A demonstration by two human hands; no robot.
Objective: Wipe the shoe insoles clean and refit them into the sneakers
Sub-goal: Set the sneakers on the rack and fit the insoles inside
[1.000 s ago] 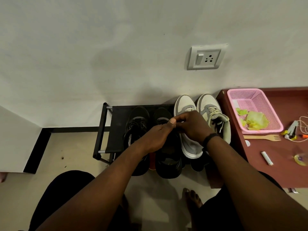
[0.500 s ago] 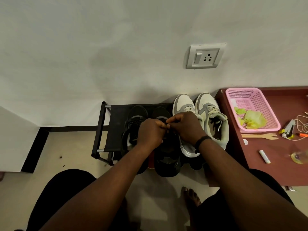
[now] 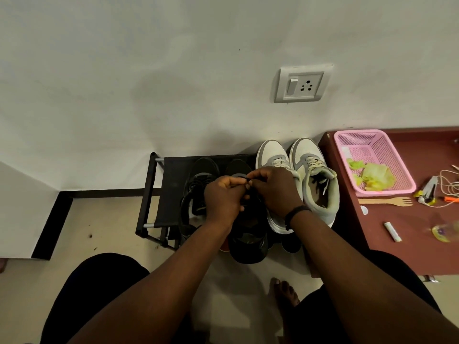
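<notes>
A: Where are the hands?

B: Both meet over the black sneaker (image 3: pixel 248 234) in the middle of the shoe rack (image 3: pixel 171 194). The left hand (image 3: pixel 223 197) and the right hand (image 3: pixel 275 189) have their fingers curled, pinching what looks like a black lace (image 3: pixel 248 179) between them, just above that shoe.

A: And the other sneakers?

B: A second black sneaker (image 3: pixel 196 192) sits to the left on the rack, partly hidden by the left hand. A white and grey pair stands to the right: the nearer white sneaker (image 3: pixel 272 155) is mostly covered by the right hand and wrist, and the far white sneaker (image 3: pixel 320 184) shows its open collar and loose laces.

A: Any insoles in sight?

B: I cannot tell; the hands and forearms block the shoe openings.

A: What else is around?

B: A maroon table (image 3: pixel 409 239) sits just beside the white pair. On it lies a pink basket (image 3: pixel 395 160) holding a yellow-green cloth (image 3: pixel 377 175), a wooden fork (image 3: pixel 387 201) near the basket, a small white tube (image 3: pixel 393 231), and some cables and tools (image 3: pixel 437 192) at the right edge. A wall socket (image 3: pixel 301 84) is above the shoes. A black band (image 3: pixel 296 213) circles the right wrist, and a bare foot (image 3: pixel 285 294) rests on the floor below.
</notes>
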